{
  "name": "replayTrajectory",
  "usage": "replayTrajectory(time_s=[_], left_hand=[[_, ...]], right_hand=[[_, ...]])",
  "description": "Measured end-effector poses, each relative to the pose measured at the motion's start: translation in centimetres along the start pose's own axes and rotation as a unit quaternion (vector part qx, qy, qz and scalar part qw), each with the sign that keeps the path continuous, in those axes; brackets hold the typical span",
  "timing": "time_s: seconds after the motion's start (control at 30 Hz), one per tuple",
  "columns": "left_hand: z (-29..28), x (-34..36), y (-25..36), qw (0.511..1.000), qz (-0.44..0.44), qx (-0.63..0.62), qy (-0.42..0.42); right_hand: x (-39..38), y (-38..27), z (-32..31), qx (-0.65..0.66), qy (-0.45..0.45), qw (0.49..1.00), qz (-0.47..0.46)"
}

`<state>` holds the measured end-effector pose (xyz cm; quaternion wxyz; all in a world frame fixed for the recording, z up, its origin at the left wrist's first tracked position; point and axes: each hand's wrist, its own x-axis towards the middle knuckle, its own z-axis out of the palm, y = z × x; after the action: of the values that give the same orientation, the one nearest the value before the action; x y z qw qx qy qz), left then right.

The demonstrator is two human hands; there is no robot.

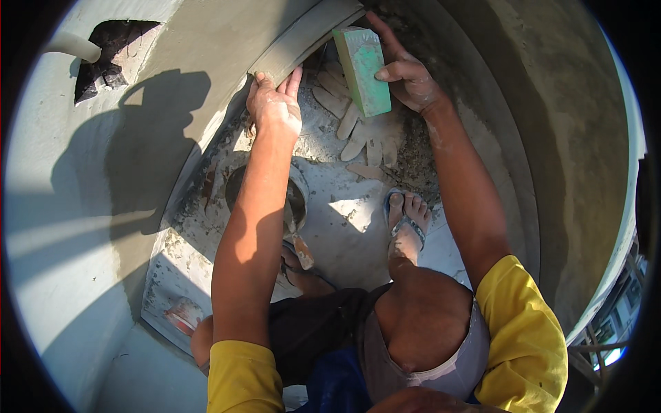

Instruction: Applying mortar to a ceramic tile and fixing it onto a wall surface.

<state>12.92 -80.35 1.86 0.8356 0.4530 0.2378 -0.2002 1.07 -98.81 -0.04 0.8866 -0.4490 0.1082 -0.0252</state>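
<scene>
A grey, slightly curved strip [310, 34] lies against the plastered wall at the top. My left hand [274, 107] grips its lower left end, thumb on the face and fingers under the edge. In my right hand [412, 81] is a dusty green block [370, 72] with a pale, worn face, pressed by my thumb. The index finger of that hand stretches up to the strip's right end. Whitish smears cover both hands. What lies behind the strip is hidden.
Pale work gloves [372, 141] lie on the dirty floor below the block. A round bucket [297, 196] with a handled tool [301, 251] stands partly behind my left forearm. A red-and-white container [184, 315] sits lower left. Curved walls [578, 138] enclose my feet; a pipe [72, 46] juts out upper left.
</scene>
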Motion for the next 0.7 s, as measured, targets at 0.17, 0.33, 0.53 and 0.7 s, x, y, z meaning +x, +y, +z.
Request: replayTrajectory(time_s=[0.17, 0.33, 0.53, 0.7], left_hand=[[0.3, -0.1, 0.2, 1.000, -0.008, -0.003, 0.022], [0.5, -0.3, 0.2, 1.000, 0.001, 0.005, 0.022], [-0.3, 0.6, 0.4, 1.000, 0.012, -0.010, 0.009], [0.8, -0.3, 0.6, 1.000, 0.016, 0.011, 0.014]], right_hand=[[0.2, 0.1, 0.0, 0.001, -0.013, 1.000, -0.015], [0.4, 0.0, -0.1, -0.022, -0.008, 1.000, -0.013], [0.5, -1.4, 0.0, -0.166, -0.005, 0.986, 0.004], [-0.4, -4.2, 1.2, -0.353, 0.041, 0.925, -0.134]])
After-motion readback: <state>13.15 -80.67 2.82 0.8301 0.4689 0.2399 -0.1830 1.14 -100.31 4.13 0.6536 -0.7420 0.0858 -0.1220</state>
